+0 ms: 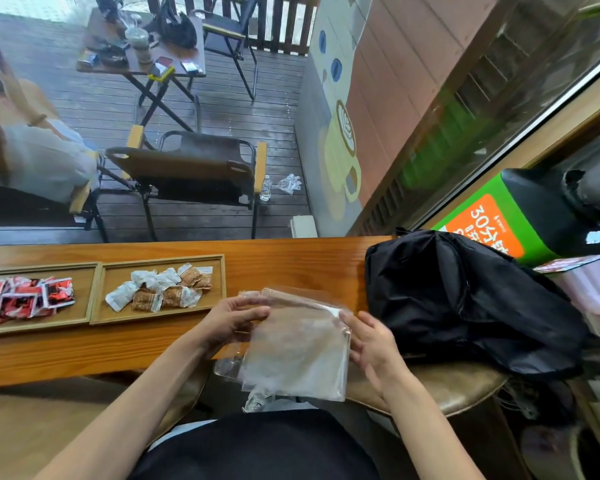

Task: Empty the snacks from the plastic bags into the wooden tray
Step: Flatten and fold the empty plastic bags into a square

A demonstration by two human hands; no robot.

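I hold a clear plastic bag above the table's near edge. It looks empty. My left hand pinches its upper left side, and my right hand grips its right edge. A wooden tray on the table holds several white and brown snack packets. Left of it, a second wooden tray holds several red snack packets.
A black bag lies on the table close to my right hand. A green and orange box stands behind it. Beyond the table are a folding chair, another table and a seated person at the left.
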